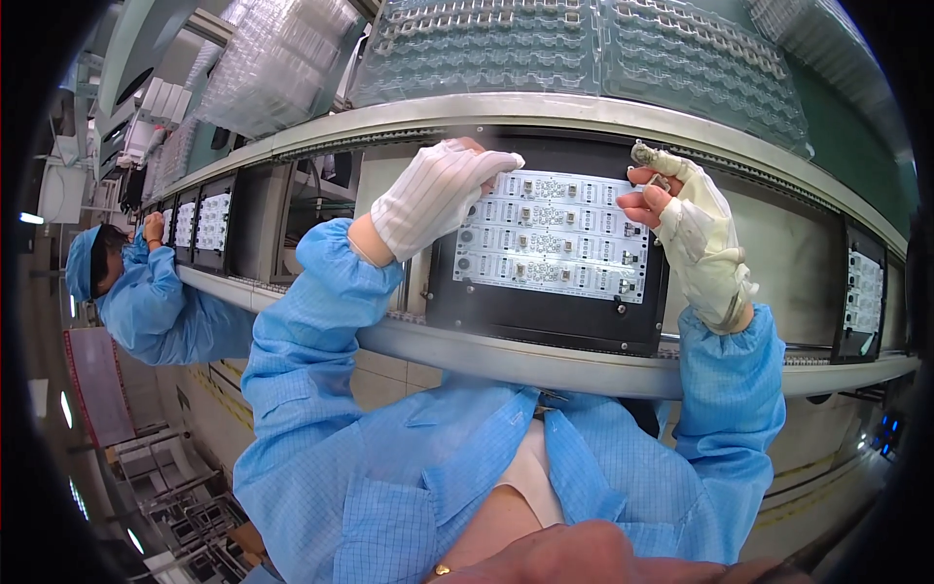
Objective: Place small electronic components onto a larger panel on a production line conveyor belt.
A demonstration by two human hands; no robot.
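Observation:
A white panel of circuit boards [551, 234], populated with small components in rows, lies in a black carrier frame [545, 318] in front of me. My left hand [433, 200], in a striped white glove, is closed over the panel's far left corner; whatever its fingers may hold is hidden. At the far right corner my right hand [696, 219] wears a worn white glove with some fingertips bare. Its thumb and fingers pinch a small metallic component [661, 182], just beside the panel's edge.
A conveyor rail [574, 109] runs along the far side, and another rail [486, 352] passes near my body. Clear plastic trays [477, 58] of small parts stand beyond. More carriers [861, 292] sit along the line. A co-worker [161, 292] in blue works at the left.

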